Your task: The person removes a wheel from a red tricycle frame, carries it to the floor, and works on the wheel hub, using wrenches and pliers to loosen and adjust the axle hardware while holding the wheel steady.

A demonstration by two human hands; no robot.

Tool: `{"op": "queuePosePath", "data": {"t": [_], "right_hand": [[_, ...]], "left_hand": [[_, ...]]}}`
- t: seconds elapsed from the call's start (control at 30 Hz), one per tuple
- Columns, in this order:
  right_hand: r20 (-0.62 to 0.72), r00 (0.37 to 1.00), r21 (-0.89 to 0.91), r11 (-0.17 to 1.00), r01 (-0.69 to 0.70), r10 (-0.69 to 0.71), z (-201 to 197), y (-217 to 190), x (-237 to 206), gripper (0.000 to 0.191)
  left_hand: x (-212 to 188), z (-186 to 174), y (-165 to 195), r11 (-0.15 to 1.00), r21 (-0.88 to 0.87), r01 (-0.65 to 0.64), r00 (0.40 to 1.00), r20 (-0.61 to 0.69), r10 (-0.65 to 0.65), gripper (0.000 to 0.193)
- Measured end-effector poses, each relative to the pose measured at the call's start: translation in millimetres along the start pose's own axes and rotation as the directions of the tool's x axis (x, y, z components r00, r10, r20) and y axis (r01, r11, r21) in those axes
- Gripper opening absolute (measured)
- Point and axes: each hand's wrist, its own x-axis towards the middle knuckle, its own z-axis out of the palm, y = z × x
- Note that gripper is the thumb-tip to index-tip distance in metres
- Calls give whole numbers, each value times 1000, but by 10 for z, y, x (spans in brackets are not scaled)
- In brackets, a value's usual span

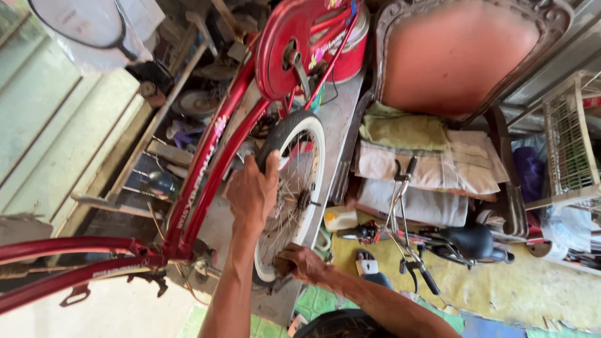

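Red steel-framed bicycle (pixel 206 163), inverted view: its white-walled spoked wheel (pixel 294 188) sits mid-frame. Left hand (pixel 252 191) clenched over the black tyre's upper edge; right hand (pixel 303 263) grasping the lower rim, apparently around a small tool. Steady pressure from both grips should keep the wheel from twisting.

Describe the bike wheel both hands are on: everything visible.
The wheel has a black tyre with a white sidewall, thin metal spokes and a small dark hub. It sits in the red bicycle frame, below the red chain guard. The left hand grips the tyre at its upper edge; the right hand holds its lower edge. Inflation cannot be judged.
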Motion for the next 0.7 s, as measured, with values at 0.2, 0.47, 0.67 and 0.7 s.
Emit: {"op": "queuePosePath", "data": {"t": [0.2, 0.47, 0.67, 0.7], "right_hand": [[-502, 796, 51, 930, -363, 338, -174, 123, 164, 34], [-68, 574, 475, 532, -701, 816, 124, 40, 94, 17], [4, 698, 206, 682, -702, 717, 95, 36, 19, 22], [-13, 685, 220, 670, -709, 729, 49, 41, 47, 24]], "left_hand": [[10, -21, 19, 1000, -12, -8, 1000, 24, 8, 67], [61, 41, 72, 1000, -2, -6, 1000, 22, 6, 65], [73, 28, 80, 999, -31, -19, 1000, 3, 19, 65], [71, 19, 78, 999, -40, -28, 1000, 0, 28, 65]]}}
